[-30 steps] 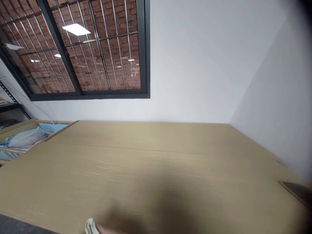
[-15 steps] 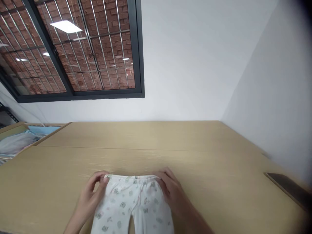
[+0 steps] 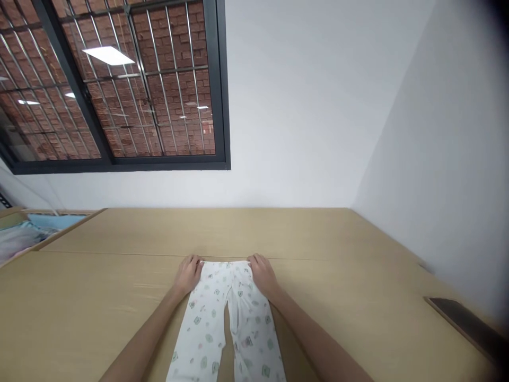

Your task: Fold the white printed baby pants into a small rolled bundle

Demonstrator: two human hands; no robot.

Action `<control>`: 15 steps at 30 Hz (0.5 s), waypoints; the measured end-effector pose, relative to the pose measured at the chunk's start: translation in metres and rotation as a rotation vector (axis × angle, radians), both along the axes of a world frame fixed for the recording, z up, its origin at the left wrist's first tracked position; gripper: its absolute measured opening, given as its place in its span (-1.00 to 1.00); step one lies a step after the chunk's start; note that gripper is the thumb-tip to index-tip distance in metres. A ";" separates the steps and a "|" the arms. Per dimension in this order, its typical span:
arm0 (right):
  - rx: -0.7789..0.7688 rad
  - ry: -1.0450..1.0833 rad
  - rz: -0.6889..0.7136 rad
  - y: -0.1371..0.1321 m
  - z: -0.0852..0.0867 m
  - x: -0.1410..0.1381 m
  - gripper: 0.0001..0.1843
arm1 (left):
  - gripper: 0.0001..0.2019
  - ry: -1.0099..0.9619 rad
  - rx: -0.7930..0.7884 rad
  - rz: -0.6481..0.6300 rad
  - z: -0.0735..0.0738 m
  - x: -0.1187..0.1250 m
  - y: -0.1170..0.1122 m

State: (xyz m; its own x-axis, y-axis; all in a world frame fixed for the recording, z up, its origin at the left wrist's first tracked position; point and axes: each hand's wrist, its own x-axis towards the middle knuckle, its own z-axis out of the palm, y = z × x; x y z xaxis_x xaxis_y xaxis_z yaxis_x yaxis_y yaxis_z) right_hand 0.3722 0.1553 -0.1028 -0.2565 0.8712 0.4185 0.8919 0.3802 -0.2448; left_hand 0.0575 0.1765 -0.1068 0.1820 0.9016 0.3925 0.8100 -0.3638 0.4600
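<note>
A small pair of white trousers (image 3: 225, 323) with a pale green and pink print lies flat on the light wooden table (image 3: 99, 297), waistband away from me, legs toward me. My left hand (image 3: 188, 276) grips the left corner of the waistband, fingers curled on the cloth. At the right corner of the waistband my right hand (image 3: 261, 273) holds the cloth the same way. Both forearms reach in from the bottom edge.
A cardboard box (image 3: 24, 236) with pale blue and grey cloth stands at the far left. A dark flat object (image 3: 465, 323) lies near the table's right edge. White walls close the back and right; a barred window (image 3: 115, 85) is upper left.
The trousers came into view and were slid away from me across the table. Both hands moved forward with the waistband, and the legs now lie stretched out longer.
</note>
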 end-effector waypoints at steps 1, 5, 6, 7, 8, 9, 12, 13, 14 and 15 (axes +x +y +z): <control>-0.001 -0.009 -0.007 0.009 0.000 0.000 -0.74 | -0.78 0.022 -0.004 0.020 0.001 0.002 0.010; -0.017 -0.021 -0.037 0.041 0.002 0.000 -0.73 | -0.77 0.065 -0.039 0.099 0.007 0.010 0.043; -0.025 -0.018 -0.047 0.047 0.002 0.000 -0.73 | -0.77 0.065 -0.052 0.117 0.008 0.012 0.049; -0.035 -0.014 -0.056 0.051 0.002 0.000 -0.73 | -0.77 0.060 -0.068 0.133 0.009 0.015 0.054; -0.046 -0.009 -0.061 0.055 0.001 0.000 -0.73 | -0.77 0.053 -0.084 0.145 0.010 0.019 0.057; -0.057 -0.002 -0.061 0.057 0.000 0.000 -0.73 | -0.77 0.042 -0.099 0.154 0.012 0.023 0.059; -0.093 0.034 -0.048 0.063 -0.002 0.003 -0.72 | -0.71 -0.002 -0.121 0.143 0.023 0.042 0.051; -0.104 0.054 -0.048 0.065 -0.002 0.005 -0.73 | -0.68 -0.017 -0.124 0.118 0.028 0.051 0.042; -0.116 0.080 -0.056 0.067 -0.002 0.008 -0.73 | -0.66 -0.031 -0.129 0.080 0.034 0.062 0.030; -0.130 0.110 -0.072 0.069 -0.002 0.011 -0.73 | -0.68 -0.042 -0.142 0.027 0.040 0.074 0.014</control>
